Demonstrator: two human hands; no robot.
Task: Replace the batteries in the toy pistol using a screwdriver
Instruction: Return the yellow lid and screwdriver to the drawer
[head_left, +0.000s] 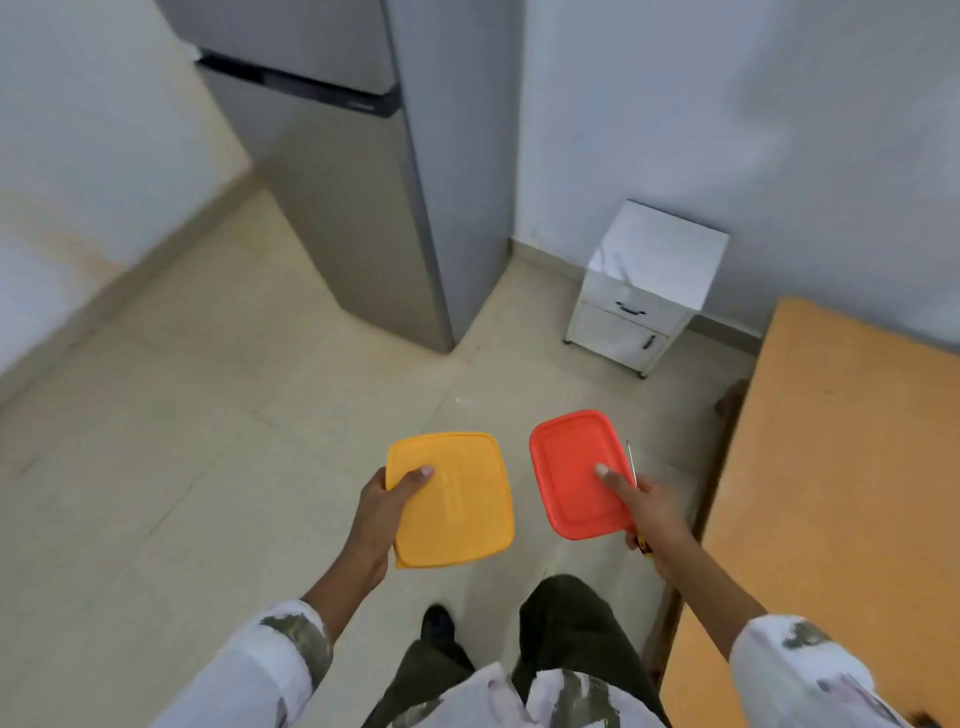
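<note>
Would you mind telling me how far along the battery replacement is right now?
Done: only the screwdriver is fetched. In hand: the left hand grips a yellow container; the right hand holds a red container plus the screwdriver. Left: no toy pistol or batteries are visible, so unscrewing, swapping and closing all remain.

Soft, even light fills the room, cool and bluish on the far wall (779, 130), with no hard shadows. A glare patch washes out the top of the white cabinet (660, 249), and the fridge (363, 234) carries a dull sheen. A dark shadow band runs along the left edge of the orange worktop (841, 467). The frame is slightly smeared, most at far left. Wide-angle bending tilts the fridge and bows the floor (182, 467) lines. Sharpest are the yellow box (457, 504) in the left hand (382, 504) and the red box (571, 467) in the right hand (649, 506).
</note>
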